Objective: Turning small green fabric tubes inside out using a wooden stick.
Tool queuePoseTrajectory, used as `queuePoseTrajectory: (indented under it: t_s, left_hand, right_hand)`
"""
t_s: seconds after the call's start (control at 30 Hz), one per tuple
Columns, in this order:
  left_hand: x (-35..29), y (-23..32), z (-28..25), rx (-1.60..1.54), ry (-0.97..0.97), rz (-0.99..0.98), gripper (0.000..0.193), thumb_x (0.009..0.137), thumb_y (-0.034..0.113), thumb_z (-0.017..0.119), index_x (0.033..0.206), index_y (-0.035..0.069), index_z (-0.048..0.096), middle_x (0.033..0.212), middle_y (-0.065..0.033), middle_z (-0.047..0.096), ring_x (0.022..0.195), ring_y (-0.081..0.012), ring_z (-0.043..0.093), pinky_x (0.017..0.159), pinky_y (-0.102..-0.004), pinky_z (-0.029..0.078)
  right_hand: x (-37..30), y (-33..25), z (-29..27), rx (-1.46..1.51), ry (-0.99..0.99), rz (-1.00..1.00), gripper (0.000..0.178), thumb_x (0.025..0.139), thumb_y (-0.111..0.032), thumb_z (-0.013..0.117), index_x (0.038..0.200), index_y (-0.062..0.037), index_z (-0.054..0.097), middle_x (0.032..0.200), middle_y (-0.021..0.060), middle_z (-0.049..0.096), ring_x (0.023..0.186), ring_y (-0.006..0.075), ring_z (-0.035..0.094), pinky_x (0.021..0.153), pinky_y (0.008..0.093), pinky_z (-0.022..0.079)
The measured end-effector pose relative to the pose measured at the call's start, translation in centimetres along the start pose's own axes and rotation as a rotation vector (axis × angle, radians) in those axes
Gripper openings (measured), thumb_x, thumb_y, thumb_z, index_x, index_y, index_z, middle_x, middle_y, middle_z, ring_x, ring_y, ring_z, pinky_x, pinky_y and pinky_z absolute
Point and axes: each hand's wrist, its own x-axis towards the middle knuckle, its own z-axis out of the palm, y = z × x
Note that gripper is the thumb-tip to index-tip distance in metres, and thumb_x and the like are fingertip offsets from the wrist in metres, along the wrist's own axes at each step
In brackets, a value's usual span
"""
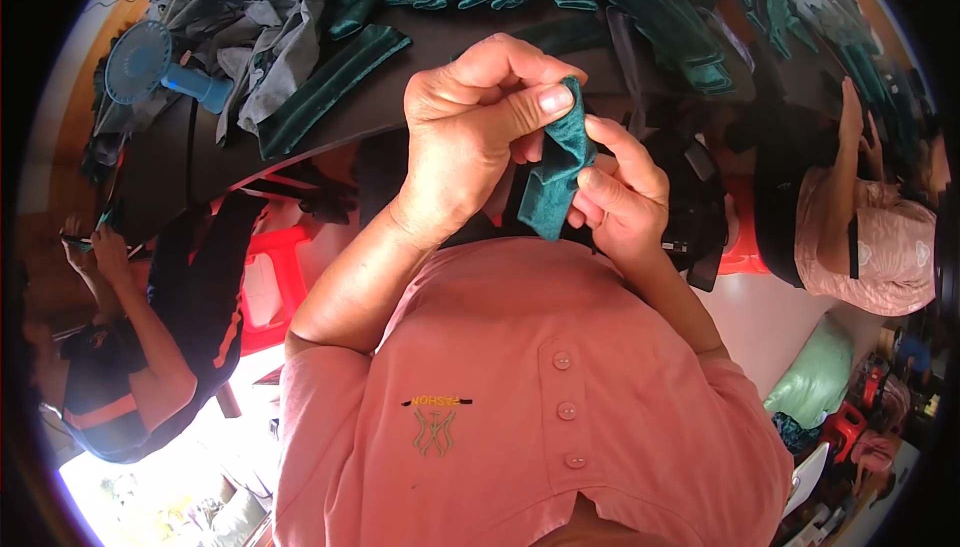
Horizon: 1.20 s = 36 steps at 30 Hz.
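Note:
Between my two hands, raised in front of my chest, is a small folded strip of dark green velvet fabric (548, 197). My left hand (470, 112) pinches its upper end between thumb and forefinger. Lower on the strip's right edge, my right hand (628, 182) grips it with thumb and fingers. The strip hangs with a fold in its middle and its lower end loose. Beyond my hands, a long green velvet strip (335, 87) lies on the dark table (225, 137).
More green velvet pieces (670, 27) lie along the table's far side, with a grey fabric heap (270, 37) and a blue handheld fan (140, 62) at far left. Co-workers sit left (130, 347) and right (860, 237). A red stool (275, 282) stands at left.

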Motion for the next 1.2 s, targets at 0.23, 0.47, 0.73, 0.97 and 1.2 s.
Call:
queuePoseTrajectory:
  t_s: [0.23,0.47,0.73,0.97,1.2]
  left_hand:
    - [-0.5,-0.3,0.3,0.026,0.083,-0.016,0.013,0.088,0.0,0.067,0.1,0.0,0.069,0.077,-0.0033,0.065,0.053,-0.0053,0.053,0.047,-0.0174,0.04]
    - [-0.3,-0.1,-0.4,0.13,0.163,-0.007,0.011,0.088,0.003,0.068,0.098,0.001,0.07,0.073,-0.0009,0.064,0.051,-0.0044,0.051,0.047,-0.0166,0.039]
    - [-0.1,-0.3,0.3,0.104,0.031,0.015,0.012,0.088,0.003,0.068,0.1,0.001,0.069,0.077,-0.0007,0.064,0.055,-0.0038,0.05,0.049,-0.017,0.039]
    - [-0.3,-1.1,0.5,-0.073,0.001,-0.049,0.011,0.089,0.0,0.065,0.1,0.001,0.068,0.083,-0.0048,0.068,0.055,-0.004,0.051,0.048,-0.0174,0.04]
    - [-1.0,-1.6,1.9,-0.042,0.121,-0.023,0.008,0.089,-0.001,0.065,0.096,0.002,0.068,0.081,-0.0013,0.067,0.056,-0.0014,0.047,0.047,-0.0178,0.037]
  right_hand:
    - [-0.3,-0.1,0.3,0.115,0.1,0.153,0.043,0.095,-0.004,0.053,0.138,-0.0054,0.049,0.065,0.0004,0.048,0.053,0.007,0.037,0.05,0.0254,0.036]
    - [0.5,-0.1,0.3,-0.432,0.046,-0.011,0.044,0.094,0.0,0.054,0.137,-0.0061,0.052,0.095,0.0052,0.065,0.056,0.0063,0.045,0.053,0.0221,0.039]
    - [0.2,0.4,-0.5,-0.419,0.045,-0.204,0.039,0.092,0.004,0.055,0.131,-0.0016,0.056,0.09,0.0029,0.064,0.058,0.0048,0.046,0.051,0.021,0.037]
    - [-0.3,0.1,0.0,-0.184,0.11,-0.101,0.038,0.093,0.002,0.056,0.131,-0.0005,0.056,0.071,-0.0002,0.053,0.057,0.0046,0.041,0.05,0.0209,0.033]
    - [-0.7,0.7,0.1,0.032,0.106,-0.056,0.04,0.093,0.002,0.055,0.133,-0.001,0.053,0.069,0.0005,0.053,0.054,0.0062,0.041,0.049,0.0221,0.034]
